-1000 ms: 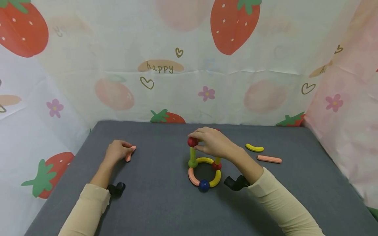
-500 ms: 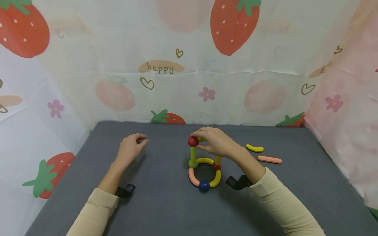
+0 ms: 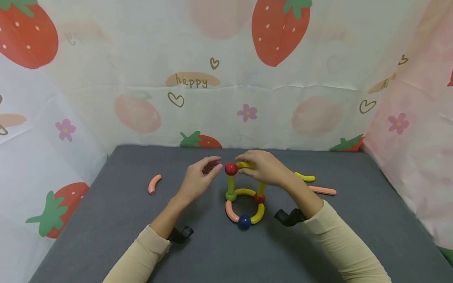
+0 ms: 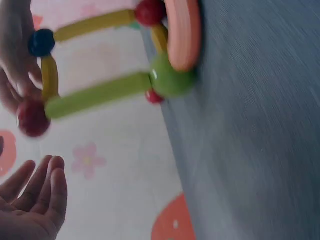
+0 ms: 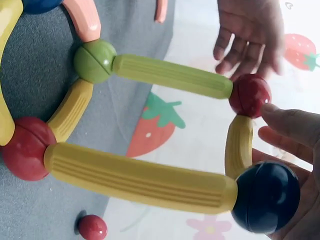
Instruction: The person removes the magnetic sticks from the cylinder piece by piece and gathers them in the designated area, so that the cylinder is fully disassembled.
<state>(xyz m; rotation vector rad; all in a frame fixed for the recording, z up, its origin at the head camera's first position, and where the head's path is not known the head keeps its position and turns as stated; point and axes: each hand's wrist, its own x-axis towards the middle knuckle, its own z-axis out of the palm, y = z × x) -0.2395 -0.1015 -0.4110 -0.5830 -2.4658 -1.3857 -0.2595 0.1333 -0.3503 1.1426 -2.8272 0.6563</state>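
Note:
A magnetic stick-and-ball frame stands on the table. Its base ring joins curved sticks with a green ball [image 3: 231, 196], a red ball and a blue ball [image 3: 244, 221]. A green stick [image 5: 172, 76] and a long yellow stick [image 5: 140, 177] rise to an upper red ball [image 3: 231, 169] and an upper blue ball [image 5: 267, 196], linked by a curved yellow stick [image 5: 239, 145]. My right hand [image 3: 267, 167] holds the frame's top around this curved stick, thumb tip at the upper red ball. Just left of that ball, my left hand [image 3: 198, 179] hovers, fingers loosely extended, holding nothing.
A curved pink stick [image 3: 154, 184] lies at the left. On the right lie a curved yellow stick [image 3: 305, 177] and a straight pink stick [image 3: 323, 190]. A loose red ball [image 5: 92, 227] rests behind the frame, hidden from the head view. Strawberry-print cloth walls surround the grey table.
My left hand has let go of the curved pink stick and moved right to the frame's upper red ball. My right fingers have shifted slightly back from that ball; the frame stays in place.

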